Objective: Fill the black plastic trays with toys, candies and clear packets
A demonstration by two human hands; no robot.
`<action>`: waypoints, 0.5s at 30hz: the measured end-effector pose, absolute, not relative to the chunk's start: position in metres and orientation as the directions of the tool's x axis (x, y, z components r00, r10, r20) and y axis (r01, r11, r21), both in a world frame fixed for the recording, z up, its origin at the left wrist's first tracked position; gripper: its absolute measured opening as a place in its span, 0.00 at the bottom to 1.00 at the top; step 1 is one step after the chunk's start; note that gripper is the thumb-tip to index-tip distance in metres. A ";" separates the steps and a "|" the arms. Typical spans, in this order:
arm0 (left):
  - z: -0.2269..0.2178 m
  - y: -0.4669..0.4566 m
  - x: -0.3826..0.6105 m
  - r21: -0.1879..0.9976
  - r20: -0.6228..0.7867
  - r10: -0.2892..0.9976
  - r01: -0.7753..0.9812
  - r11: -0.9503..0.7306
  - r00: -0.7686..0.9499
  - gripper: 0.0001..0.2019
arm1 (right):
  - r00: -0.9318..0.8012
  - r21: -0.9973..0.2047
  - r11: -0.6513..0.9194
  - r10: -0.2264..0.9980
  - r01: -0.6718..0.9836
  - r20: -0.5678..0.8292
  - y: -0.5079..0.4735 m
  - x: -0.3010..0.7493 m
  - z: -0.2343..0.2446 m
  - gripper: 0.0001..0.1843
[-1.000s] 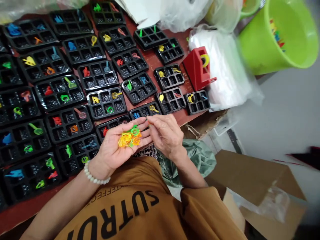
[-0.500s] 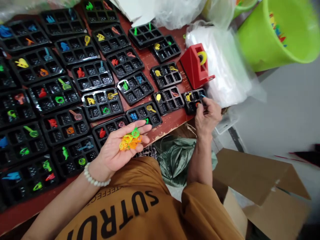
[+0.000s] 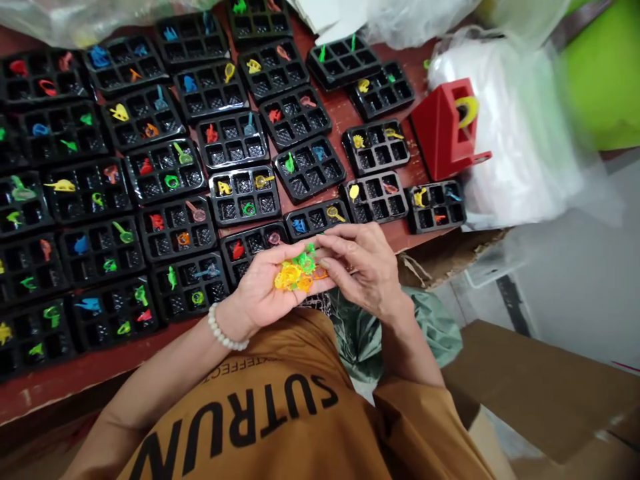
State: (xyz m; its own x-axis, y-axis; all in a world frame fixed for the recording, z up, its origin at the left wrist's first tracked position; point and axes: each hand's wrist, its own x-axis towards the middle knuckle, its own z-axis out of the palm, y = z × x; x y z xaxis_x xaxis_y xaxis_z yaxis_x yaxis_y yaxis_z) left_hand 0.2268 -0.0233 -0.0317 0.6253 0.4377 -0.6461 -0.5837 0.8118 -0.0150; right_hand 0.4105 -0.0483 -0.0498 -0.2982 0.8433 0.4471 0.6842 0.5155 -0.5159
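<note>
small plastic pieces (image 3: 287, 275), yellow, orange and green, lie in a loose heap on the upturned palm of the left hand (image 3: 267, 287), to the left of the red tape dispenser (image 3: 445, 133) and on the person's side of it. some look like rings; the heap as a whole shows no clear long axis. the left fingers are stretched nearly flat beneath it, not closed around it. the right hand (image 3: 370, 270) is nearer to the dispenser, its fingers bent and drawn close over the ends of the left fingers. so the heap is to the left of the right fingers, with an orange piece right at their tips; whether that piece is pinched, i cannot tell.

just in front of the dispenser sits a black tray (image 3: 423, 220), with pieces in three of its six compartments: yellow, blue, and orange-red in the near row's middle. other black trays (image 3: 230, 211) spread in rows left of the dispenser on the red bench (image 3: 340, 107). clear plastic bags (image 3: 515, 133) lie just to the dispenser's right.
</note>
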 end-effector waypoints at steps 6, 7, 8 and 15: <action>-0.034 -0.024 0.231 -0.053 -0.701 0.360 -0.548 0.835 0.616 0.14 | -0.320 -0.504 0.539 0.829 0.674 0.458 -0.050 0.409 -0.051 0.16; -0.035 -0.025 0.232 -0.053 -0.701 0.354 -0.541 0.839 0.618 0.14 | -0.297 -0.509 0.529 0.832 0.679 0.468 -0.051 0.407 -0.052 0.16; -0.036 -0.025 0.233 -0.051 -0.699 0.353 -0.536 0.843 0.622 0.14 | -0.271 -0.515 0.516 0.836 0.685 0.477 -0.053 0.405 -0.053 0.16; -0.039 -0.026 0.234 -0.012 -0.631 0.390 -0.511 0.859 0.671 0.16 | -0.033 -0.496 0.374 0.822 0.784 0.568 -0.045 0.425 -0.064 0.12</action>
